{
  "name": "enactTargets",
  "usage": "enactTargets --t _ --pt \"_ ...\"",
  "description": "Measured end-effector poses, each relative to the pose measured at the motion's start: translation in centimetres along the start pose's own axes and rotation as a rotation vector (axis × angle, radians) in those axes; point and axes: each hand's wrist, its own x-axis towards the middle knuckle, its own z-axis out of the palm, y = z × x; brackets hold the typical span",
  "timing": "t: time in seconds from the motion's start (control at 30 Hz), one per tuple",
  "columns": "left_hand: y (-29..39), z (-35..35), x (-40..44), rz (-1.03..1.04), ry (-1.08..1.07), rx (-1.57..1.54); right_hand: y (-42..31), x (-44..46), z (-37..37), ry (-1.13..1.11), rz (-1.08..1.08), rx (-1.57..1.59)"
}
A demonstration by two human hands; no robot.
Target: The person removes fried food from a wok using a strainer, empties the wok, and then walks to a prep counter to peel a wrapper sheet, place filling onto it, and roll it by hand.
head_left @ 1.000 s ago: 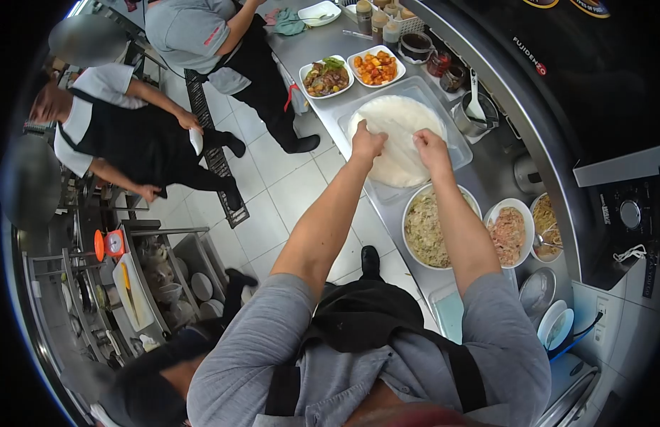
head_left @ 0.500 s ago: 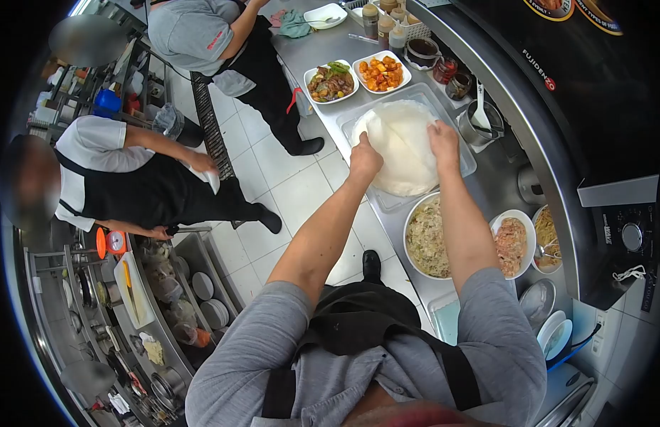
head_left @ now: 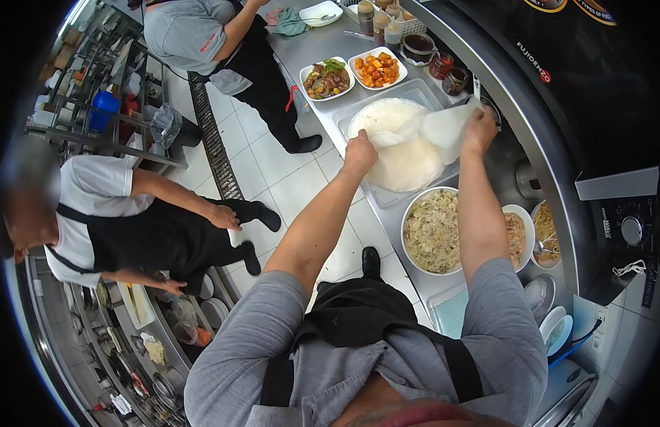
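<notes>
A stack of thin, round, pale wrappers point(head_left: 408, 169) lies on a clear plastic tray lid point(head_left: 384, 199) on the steel counter. My right hand point(head_left: 479, 130) is closed on one lifted wrapper point(head_left: 444, 128), which stretches sheer and folded out to the right of the stack. At the stack's left edge, my left hand point(head_left: 360, 151) pinches a wrapper; how many layers sit between the fingers is hidden. Just below the tray stands a large white bowl of chopped, pale filling point(head_left: 431, 231), near my right forearm.
Two white dishes of cooked food point(head_left: 327, 80) point(head_left: 377, 69) stand beyond the tray. Sauce bottles point(head_left: 380, 27) and jars point(head_left: 441, 65) line the back. A bowl of pinkish filling point(head_left: 515, 242) sits right of my forearm. Two co-workers point(head_left: 123, 213) point(head_left: 195, 43) stand on the left.
My right hand has moved right and slightly up, drawing a wrapper off the stack. My left hand has shifted slightly left. The nearer co-worker has moved closer, with the arms lower.
</notes>
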Motion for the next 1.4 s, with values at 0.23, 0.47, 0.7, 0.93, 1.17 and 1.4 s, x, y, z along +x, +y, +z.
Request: enactTargets --t 0.23,0.47,0.7,0.93,1.17,1.4 --pt "0.6 -1.4 0.3 -0.113 -0.134 -0.091 1.0 -0.5 -7.0 0.349 0.081 0.150" --pt "1.6 1.0 -2.7 0.469 0.294 0.399 0.6 -3.4 -11.5 0.261 0.019 0.226" --pt "1.2 0.0 3.9 0.215 0.241 -0.033 -2.5 -5.4 -14.0 -0.015 -0.050 0.253" --pt "1.2 -5.5 -2.1 0.518 0.042 -0.442 -12.1 -6.9 -14.7 -0.361 -0.514 0.228" --pt "-6.2 -12.6 -16.5 0.713 0.299 -0.627 -22.2 -15.1 -15.0 -1.088 -0.691 0.489" --pt "-20.1 -18.5 -36.2 0.470 0.548 -0.407 -26.6 -29.7 -12.0 -1.364 -1.098 0.596"
